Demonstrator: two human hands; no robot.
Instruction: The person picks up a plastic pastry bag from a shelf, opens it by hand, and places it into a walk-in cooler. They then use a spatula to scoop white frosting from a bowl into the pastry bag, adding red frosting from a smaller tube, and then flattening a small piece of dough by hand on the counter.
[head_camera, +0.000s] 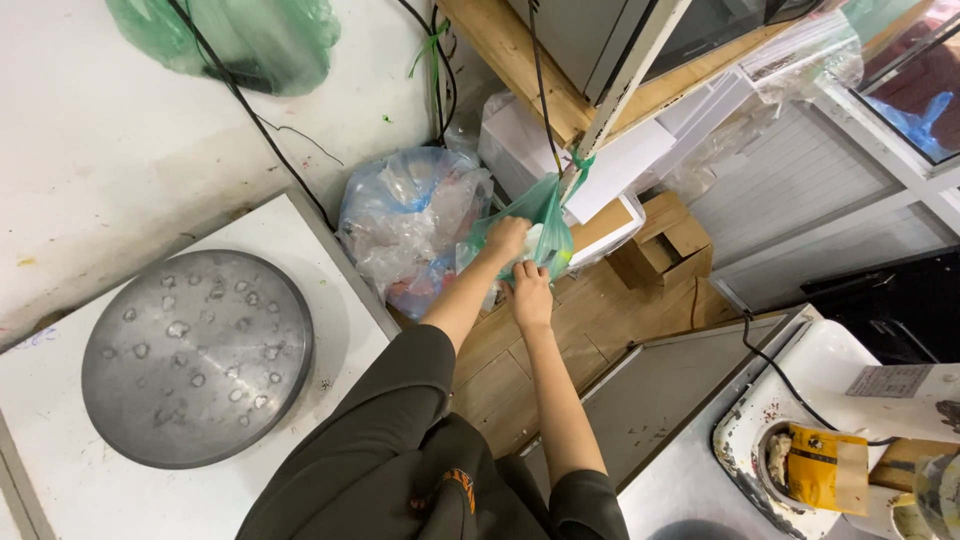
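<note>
Wood-plank floor (520, 370) lay beneath a wooden shelf (520, 60), stained white wall (120, 150) stood left of it, white panelled wall (800, 180) right, grey metal counter (660, 400) below it, even daylight.

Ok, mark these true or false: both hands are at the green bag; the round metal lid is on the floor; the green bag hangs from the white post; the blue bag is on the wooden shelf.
Both hands, left hand and right hand, are at the green bag: true.
Round metal lid on the floor: false, it lies on a white surface.
Green bag hangs from the white post: true.
Blue bag on the wooden shelf: false, it sits low on the floor.
</note>
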